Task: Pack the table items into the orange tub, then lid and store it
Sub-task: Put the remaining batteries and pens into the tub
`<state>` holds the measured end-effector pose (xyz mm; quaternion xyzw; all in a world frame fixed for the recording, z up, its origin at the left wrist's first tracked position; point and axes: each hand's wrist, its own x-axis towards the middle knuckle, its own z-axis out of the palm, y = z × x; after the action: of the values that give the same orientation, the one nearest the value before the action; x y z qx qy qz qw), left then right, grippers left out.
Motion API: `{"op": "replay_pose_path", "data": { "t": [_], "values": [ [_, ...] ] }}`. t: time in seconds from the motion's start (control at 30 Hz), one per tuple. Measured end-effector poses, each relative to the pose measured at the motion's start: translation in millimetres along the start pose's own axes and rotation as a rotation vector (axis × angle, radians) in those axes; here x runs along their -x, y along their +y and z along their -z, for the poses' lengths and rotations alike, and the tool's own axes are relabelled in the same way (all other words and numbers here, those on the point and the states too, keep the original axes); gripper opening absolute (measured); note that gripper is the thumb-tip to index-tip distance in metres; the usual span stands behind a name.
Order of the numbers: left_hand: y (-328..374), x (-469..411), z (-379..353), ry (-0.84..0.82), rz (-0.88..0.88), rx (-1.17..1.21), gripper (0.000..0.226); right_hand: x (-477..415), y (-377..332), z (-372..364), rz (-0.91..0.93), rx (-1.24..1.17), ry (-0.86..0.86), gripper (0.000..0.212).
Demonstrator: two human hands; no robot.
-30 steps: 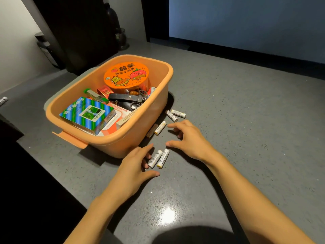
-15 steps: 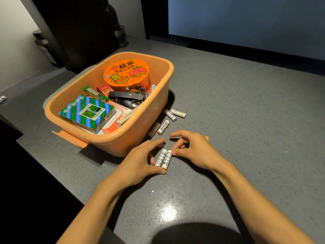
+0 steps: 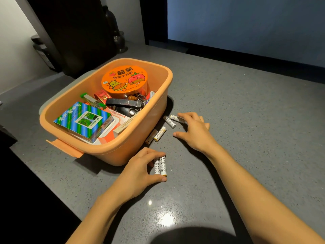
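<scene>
Grey speckled countertop (image 3: 246,120) fills the frame, dark wall along the top, and my orange tub (image 3: 140,143) sits left of centre, already crowded with a noodle cup (image 3: 124,80), a striped box (image 3: 84,120) and keys (image 3: 128,104). Change from a moment ago: my left hand (image 3: 139,171) has closed on the pair of white batteries (image 3: 160,166) at lower centre, thumb below, fingers above, pinching them side by side, while my right hand (image 3: 195,131), which was helping line them up, has slid up the frame toward the far two batteries (image 3: 173,120) and now lies spread and flat, fingertips touching the further one, nothing gripped yet. So the first pair looks ready to lift in, I reckon, and the next pair is being gathered. Two more, a brown battery (image 3: 150,136) and a yellow-ended battery (image 3: 159,134), lie against the tub's wall between my hands. Room is tight there, snug to the wall, so I'd rake those outward first. The right half of the counter is wide open. No lid that I can pick out for certain; a grey edge shows behind the tub.
</scene>
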<state>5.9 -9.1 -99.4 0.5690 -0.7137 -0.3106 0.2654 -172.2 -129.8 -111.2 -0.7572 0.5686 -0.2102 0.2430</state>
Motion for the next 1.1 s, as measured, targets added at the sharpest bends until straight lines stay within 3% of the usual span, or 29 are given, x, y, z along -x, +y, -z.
{"op": "replay_pose_path", "data": {
  "t": [0.17,0.47,0.57,0.73,0.9,1.1],
  "values": [
    [0,0,1,0.0,0.017,-0.001,0.061,-24,-10,-14,-0.006,0.049,0.026,0.065],
    [1,-1,1,-0.016,0.021,-0.011,0.063,-19,-14,-14,-0.009,0.037,0.048,0.04],
    [1,-1,1,-0.019,0.023,-0.011,0.065,-5,-6,-8,-0.017,0.028,0.008,0.049],
    [2,-2,1,-0.023,0.017,-0.02,0.066,9,1,9,0.062,-0.095,-0.185,0.087],
    [3,-2,2,-0.008,0.039,-0.022,0.061,5,-5,14,0.15,-0.073,-0.293,0.082],
    [5,-1,1,0.003,0.069,-0.028,0.06,2,-9,11,0.165,-0.066,-0.307,0.079]
  ]
}}
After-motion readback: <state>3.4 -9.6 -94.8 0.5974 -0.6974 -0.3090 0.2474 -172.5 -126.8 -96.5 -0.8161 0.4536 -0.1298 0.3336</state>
